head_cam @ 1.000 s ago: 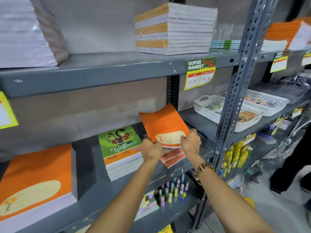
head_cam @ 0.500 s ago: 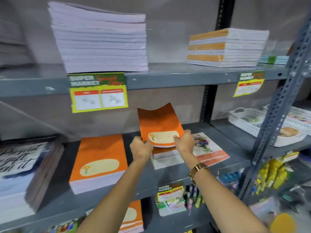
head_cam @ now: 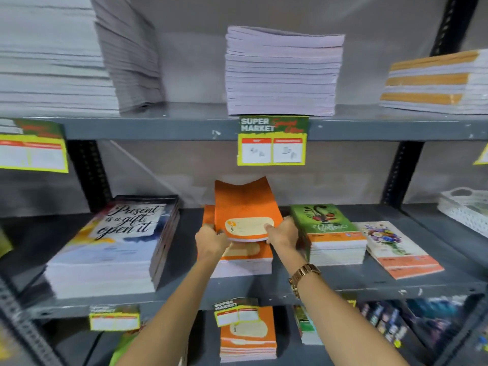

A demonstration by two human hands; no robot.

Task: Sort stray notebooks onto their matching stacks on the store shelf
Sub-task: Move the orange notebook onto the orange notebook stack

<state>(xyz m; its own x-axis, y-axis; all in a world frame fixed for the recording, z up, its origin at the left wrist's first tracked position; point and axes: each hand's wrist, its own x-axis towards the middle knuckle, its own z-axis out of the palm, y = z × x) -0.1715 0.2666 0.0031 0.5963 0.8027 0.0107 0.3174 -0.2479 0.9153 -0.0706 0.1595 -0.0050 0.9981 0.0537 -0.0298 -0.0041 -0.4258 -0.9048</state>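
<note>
— What's in front of you?
— A grey metal shelf (head_cam: 163, 128) on dark slotted posts (head_cam: 398, 175), against a plain grey wall (head_cam: 184, 64).
— Any labels?
— Yellow-edged price tags (head_cam: 272, 141) hang from the shelf edges under even light.

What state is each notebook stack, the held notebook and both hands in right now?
orange notebook: held tilted up above its matching stack
orange stack: neat, partly covered
left hand: gripping the notebook's left edge
right hand: gripping its right edge
green stack: squared, untouched
floral notebooks: low pile, fanned slightly
quote stack: tall, upper books shifted
</note>
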